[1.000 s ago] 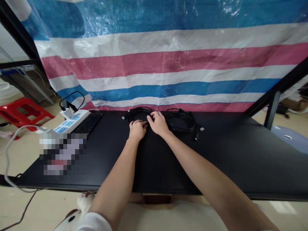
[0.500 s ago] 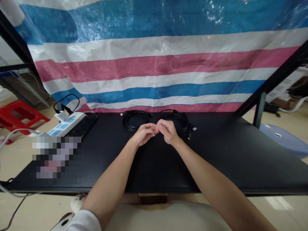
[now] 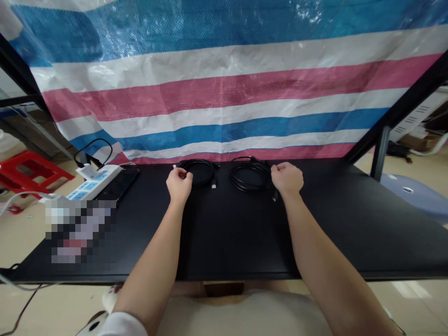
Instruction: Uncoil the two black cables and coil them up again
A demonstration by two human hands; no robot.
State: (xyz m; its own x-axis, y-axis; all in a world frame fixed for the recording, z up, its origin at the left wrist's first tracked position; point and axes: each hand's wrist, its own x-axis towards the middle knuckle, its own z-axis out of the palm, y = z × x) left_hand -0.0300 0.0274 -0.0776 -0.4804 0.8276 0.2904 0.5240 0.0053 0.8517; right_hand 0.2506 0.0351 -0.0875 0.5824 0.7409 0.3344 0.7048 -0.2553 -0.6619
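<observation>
Two coils of black cable lie side by side near the back of the black table. My left hand (image 3: 179,185) is closed in a pinch at the left edge of the left cable coil (image 3: 214,173), with thumb and forefinger at its loops. That coil has a pale plug (image 3: 213,186) at its front right. At the right edge of the right cable coil (image 3: 245,187) is my right hand (image 3: 287,178), its fingers curled in. Its fingertips are turned away, so what they grip is hidden. A dark plug (image 3: 275,196) sticks out just below it.
On the left stand a white power strip (image 3: 94,183) with chargers and a dark phone (image 3: 123,183), beside a blurred patch. A striped plastic sheet (image 3: 220,88) hangs behind the table. A red stool (image 3: 35,172) is on the floor at left.
My hands, together in front of the coils before, have parted. The left moved left to the left coil, the right moved right to the right coil's edge. A white tag by the right coil is now covered.
</observation>
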